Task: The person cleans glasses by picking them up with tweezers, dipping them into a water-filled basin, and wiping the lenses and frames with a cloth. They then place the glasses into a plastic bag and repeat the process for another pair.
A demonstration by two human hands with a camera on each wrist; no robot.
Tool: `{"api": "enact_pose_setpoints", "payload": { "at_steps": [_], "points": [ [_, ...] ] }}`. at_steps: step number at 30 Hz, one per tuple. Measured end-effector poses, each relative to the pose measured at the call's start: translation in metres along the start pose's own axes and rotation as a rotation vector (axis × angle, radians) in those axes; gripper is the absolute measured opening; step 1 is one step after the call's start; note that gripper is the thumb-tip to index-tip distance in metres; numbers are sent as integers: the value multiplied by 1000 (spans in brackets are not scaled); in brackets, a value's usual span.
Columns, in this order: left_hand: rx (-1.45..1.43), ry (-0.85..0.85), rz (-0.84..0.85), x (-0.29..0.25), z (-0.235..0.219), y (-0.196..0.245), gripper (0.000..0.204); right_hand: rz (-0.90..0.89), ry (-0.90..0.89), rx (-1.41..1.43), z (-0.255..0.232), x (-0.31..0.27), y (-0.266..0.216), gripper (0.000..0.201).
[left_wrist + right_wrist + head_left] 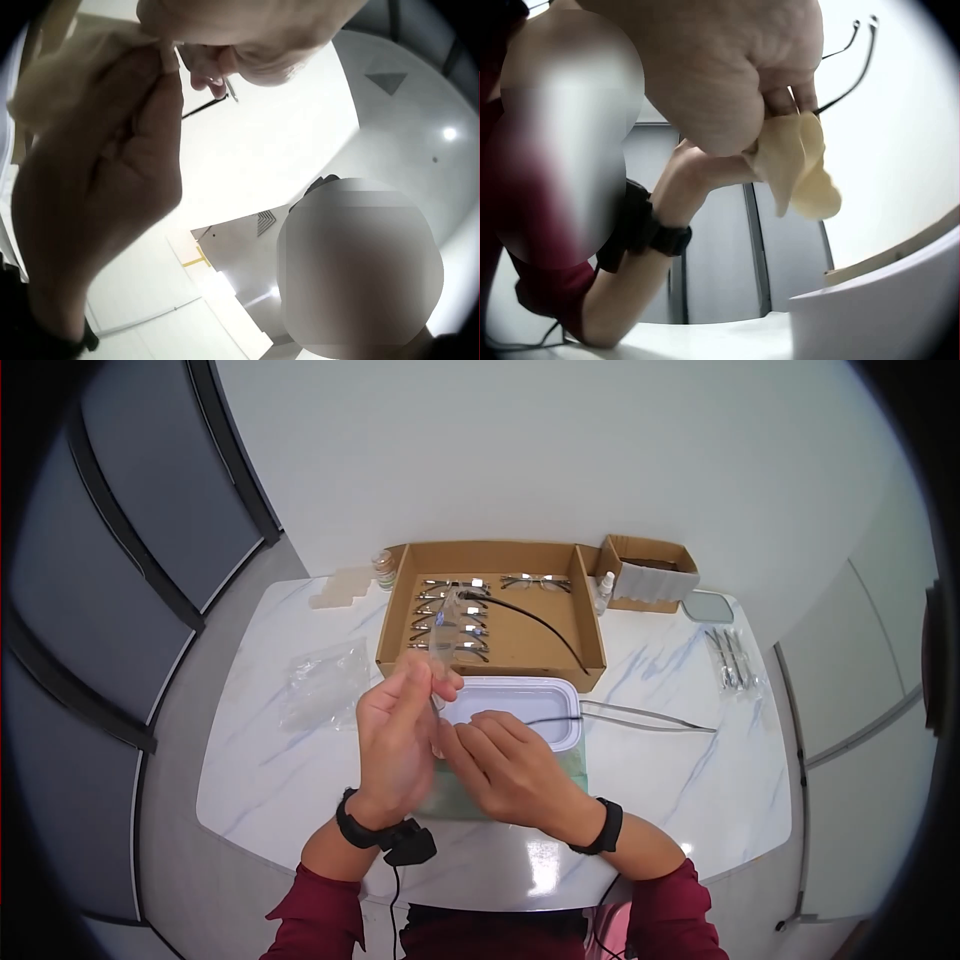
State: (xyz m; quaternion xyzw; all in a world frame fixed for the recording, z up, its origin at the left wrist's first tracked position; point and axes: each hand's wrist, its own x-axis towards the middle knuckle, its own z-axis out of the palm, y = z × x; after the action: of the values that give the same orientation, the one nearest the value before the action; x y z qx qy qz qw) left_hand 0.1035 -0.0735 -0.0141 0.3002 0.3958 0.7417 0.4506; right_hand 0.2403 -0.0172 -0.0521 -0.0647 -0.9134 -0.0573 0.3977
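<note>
A pair of glasses (447, 622) with clear lenses and dark temples is raised above the table, pinched in the left hand (393, 735). Close against it, the right hand (512, 768) has curled fingers. In the right wrist view a pale yellow cloth (787, 157) hangs at the fingers of the right hand (705, 67), in front of the left hand (697, 169). The left wrist view shows the left hand (259, 34) at the top and the right hand (105, 165) beside it. The finger contact on the lens is hidden.
Behind the hands, a cardboard tray (530, 645) holds several glasses. A white basin (571, 732) stands on green cloth (460, 800), with tweezers (650, 718) to its right. Plastic bags (325, 685) lie left. At right are a small box (612, 570), spray bottle (604, 592) and bagged glasses (733, 660).
</note>
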Motion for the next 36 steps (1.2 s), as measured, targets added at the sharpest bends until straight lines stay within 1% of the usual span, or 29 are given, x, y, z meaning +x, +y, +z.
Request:
{"api": "enact_pose_setpoints", "payload": {
  "at_steps": [2, 3, 4, 5, 6, 7, 9, 10, 11, 13, 14, 16, 17, 19, 20, 22, 23, 25, 26, 27, 28, 30, 31, 33, 34, 36],
  "points": [
    [165, -164, 257, 5, -6, -1, 34, -13, 15, 17, -5, 3, 6, 35],
    [165, -163, 258, 7, -8, 2, 34, -30, 32, 36, -8, 4, 11, 33],
    [159, -191, 310, 8, -10, 5, 35, -30, 33, 36, -11, 4, 16, 33],
    [153, -220, 363, 9, -12, 7, 36, -13, -31, 24, -16, 2, 21, 33],
    [164, -206, 372, 12, -16, 8, 38, 6, -95, 10, -19, 0, 27, 32],
    [166, -208, 372, 14, -19, 11, 38, 7, -93, 10, -22, -3, 32, 32],
    [201, -204, 448, 18, -25, 18, 39, 77, -166, -103, -25, -6, 43, 26],
    [233, -195, 504, 21, -29, 20, 40, 69, -170, -147, -27, -6, 48, 23],
    [237, -195, 506, 23, -29, 21, 40, 68, -166, -145, -31, -4, 50, 23],
    [273, -121, 535, 25, -28, 21, 39, 87, -168, -227, -40, -1, 53, 22],
    [272, -120, 537, 26, -28, 21, 39, 85, -168, -227, -41, -2, 55, 22],
    [293, -36, 478, 27, -30, 21, 37, 141, -141, -277, -46, -4, 60, 15],
    [292, -38, 480, 28, -31, 22, 37, 140, -139, -280, -48, -6, 63, 15],
    [221, 73, 452, 30, -34, 22, 34, 308, -138, -211, -56, -13, 73, 8],
    [220, 70, 458, 32, -35, 23, 34, 380, -150, -186, -64, -17, 80, 6],
    [99, 70, 370, 35, -37, 23, 32, 518, -166, -188, -83, -23, 87, 8],
    [91, 69, 380, 36, -39, 23, 32, 569, -175, -198, -93, -28, 90, 10],
    [-30, -19, 323, 38, -41, 20, 29, 688, -263, -226, -106, -43, 91, 12],
    [-34, -11, 291, 38, -41, 20, 26, 757, -348, -186, -113, -55, 93, 12],
    [-42, -4, 299, 38, -41, 20, 26, 817, -448, -172, -120, -64, 93, 11],
    [-137, -38, 240, 39, -42, 19, 25, 919, -572, -93, -128, -72, 92, 15],
    [-323, -123, 148, 41, -45, 15, 20, 966, -651, -86, -132, -111, 92, 17],
    [-336, -104, 166, 41, -45, 14, 20, 1069, -645, -89, -132, -127, 91, 19],
    [-560, -130, 24, 43, -43, 11, 17, 1119, -766, -113, -138, -139, 87, 16],
    [-579, -154, 14, 42, -42, 9, 15, 1100, -775, -118, -139, -149, 84, 16],
    [-598, -165, 22, 41, -39, 7, 16, 822, -627, -381, -139, -163, 82, 19]
  ]
}}
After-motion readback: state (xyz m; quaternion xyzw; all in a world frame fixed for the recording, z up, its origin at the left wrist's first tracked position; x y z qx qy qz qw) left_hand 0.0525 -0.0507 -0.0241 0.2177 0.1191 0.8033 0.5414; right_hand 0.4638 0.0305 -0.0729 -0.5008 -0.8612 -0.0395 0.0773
